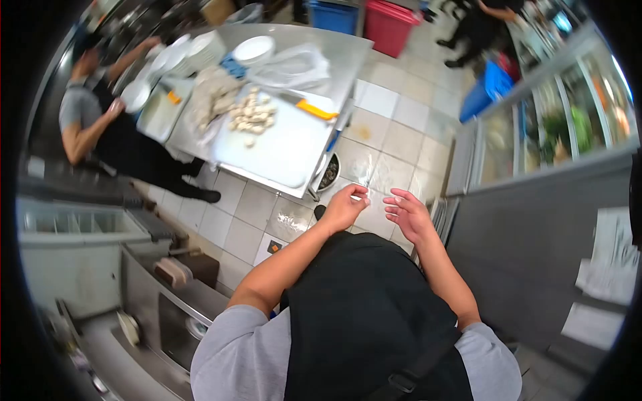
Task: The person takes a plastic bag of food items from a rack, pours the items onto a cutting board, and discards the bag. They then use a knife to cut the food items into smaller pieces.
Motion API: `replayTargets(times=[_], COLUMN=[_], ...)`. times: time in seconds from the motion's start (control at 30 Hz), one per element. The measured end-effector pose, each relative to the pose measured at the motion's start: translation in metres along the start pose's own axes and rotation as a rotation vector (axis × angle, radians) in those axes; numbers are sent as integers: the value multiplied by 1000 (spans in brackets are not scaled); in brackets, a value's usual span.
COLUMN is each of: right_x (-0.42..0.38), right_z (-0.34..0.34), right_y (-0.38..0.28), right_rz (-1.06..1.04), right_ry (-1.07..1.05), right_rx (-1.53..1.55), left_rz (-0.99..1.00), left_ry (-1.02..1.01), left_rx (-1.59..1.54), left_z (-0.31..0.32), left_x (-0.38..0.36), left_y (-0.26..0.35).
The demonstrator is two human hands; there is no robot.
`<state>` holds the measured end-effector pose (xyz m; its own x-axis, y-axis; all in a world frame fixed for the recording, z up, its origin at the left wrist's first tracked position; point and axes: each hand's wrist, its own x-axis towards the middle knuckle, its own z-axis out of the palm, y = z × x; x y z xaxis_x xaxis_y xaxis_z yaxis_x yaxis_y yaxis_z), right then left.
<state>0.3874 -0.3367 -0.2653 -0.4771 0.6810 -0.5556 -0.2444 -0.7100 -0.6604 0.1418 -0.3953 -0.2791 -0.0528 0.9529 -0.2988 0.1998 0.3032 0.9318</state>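
Observation:
My left hand [348, 207] is raised in front of my black apron, its fingers curled with thumb and fingertips near each other; nothing shows in it. Close by on the right, my right hand [408, 215] has its fingers apart and holds nothing. A gap with floor tiles behind lies between them. Beyond my left hand, a white cutting board [267, 157] rests on a metal table [348, 50], bearing a pile of pale mushroom-like pieces [251, 115]. A knife with a yellow handle [316, 110] lies at the board's far right. Neither hand touches these.
A co-worker [100, 120] stands left beside white bowls [136, 95]. Another person [475, 30] is at the far right. A bucket [330, 172] sits under the table edge. Red [390, 27] and blue [332, 17] bins stand behind; a glass-topped refrigerated counter [555, 174] is at right.

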Motion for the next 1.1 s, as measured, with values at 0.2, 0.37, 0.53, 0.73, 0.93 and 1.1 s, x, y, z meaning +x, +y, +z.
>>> replayTargets(times=[0.2,0.37,0.53,0.73,0.93,1.1], right_x=[101,215,301,346,344,341], right_z=[94,168,221,240,227,169], right_y=[-60,-56,-47,-65,-97,-151], right_rz=[11,-298,-779,-574,-478,-416], right_ry=[-38,-92,17,-184,-383,-535], right_rx=[-369,-796,-1514,-1835,-1630,-1424], left_rz=[341,220,127,105,88,20], left_ry=[767,971,887,941,949,953], left_rx=[468,766,995,1039,1040,1116], left_z=[-139,-219,-257,-286,-302,-290], left_x=[42,93,152,185,199,198], left_y=[-24,-50,-60,-71,-64,-51])
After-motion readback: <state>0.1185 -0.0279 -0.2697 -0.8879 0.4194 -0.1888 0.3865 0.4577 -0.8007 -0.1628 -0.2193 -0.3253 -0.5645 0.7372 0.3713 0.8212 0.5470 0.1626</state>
